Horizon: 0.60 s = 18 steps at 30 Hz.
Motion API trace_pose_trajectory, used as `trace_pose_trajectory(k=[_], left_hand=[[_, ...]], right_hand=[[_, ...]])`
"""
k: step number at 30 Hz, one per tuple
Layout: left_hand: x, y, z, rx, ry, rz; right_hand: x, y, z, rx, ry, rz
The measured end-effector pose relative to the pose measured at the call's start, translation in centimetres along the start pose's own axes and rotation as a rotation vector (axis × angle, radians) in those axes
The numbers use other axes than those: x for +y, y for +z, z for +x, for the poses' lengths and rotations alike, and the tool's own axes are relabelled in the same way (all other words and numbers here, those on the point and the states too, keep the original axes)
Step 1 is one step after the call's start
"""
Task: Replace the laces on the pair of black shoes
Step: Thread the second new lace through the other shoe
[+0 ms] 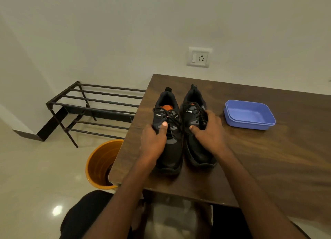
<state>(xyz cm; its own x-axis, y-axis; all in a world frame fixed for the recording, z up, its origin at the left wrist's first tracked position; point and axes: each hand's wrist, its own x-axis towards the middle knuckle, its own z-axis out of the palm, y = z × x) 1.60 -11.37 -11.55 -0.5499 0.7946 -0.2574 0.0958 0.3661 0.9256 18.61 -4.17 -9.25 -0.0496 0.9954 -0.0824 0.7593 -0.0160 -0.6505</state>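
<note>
Two black shoes stand side by side on the dark wooden table (268,158), toes toward me. The left shoe (170,154) shows an orange insole and black laces. My left hand (154,142) grips its left side, thumb lying across the laces. The right shoe (196,149) also carries black laces (198,111). My right hand (209,133) wraps over its right side, thumb on the upper and fingers curled round the laced part.
An open blue plastic box (249,115) sits on the table to the right of the shoes. Left of the table stand a black metal shoe rack (93,106) and an orange bucket (100,165) on the tiled floor. A wall socket (198,57) is behind.
</note>
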Motion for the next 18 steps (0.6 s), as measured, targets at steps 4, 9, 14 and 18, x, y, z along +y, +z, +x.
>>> trace_pose_trajectory(k=[4,9,14,18], left_hand=[[0.2,-0.1,0.9,-0.064,-0.008,-0.047],[1.6,-1.9,1.7,0.141,0.305,0.318],[9.4,-0.1,5.5,-0.085,0.865,0.311],[13.2,4.1,8.7,-0.555,1.07,0.777]], right_hand=[[0.0,0.3,-1.5,0.014,-0.013,0.0],[-1.4,0.0,-4.2,0.285,-0.138,-0.292],[-4.5,2.3,-6.9,0.207,-0.624,-0.15],[-5.8,4.9,-7.5,-0.015,-0.788,-0.267]])
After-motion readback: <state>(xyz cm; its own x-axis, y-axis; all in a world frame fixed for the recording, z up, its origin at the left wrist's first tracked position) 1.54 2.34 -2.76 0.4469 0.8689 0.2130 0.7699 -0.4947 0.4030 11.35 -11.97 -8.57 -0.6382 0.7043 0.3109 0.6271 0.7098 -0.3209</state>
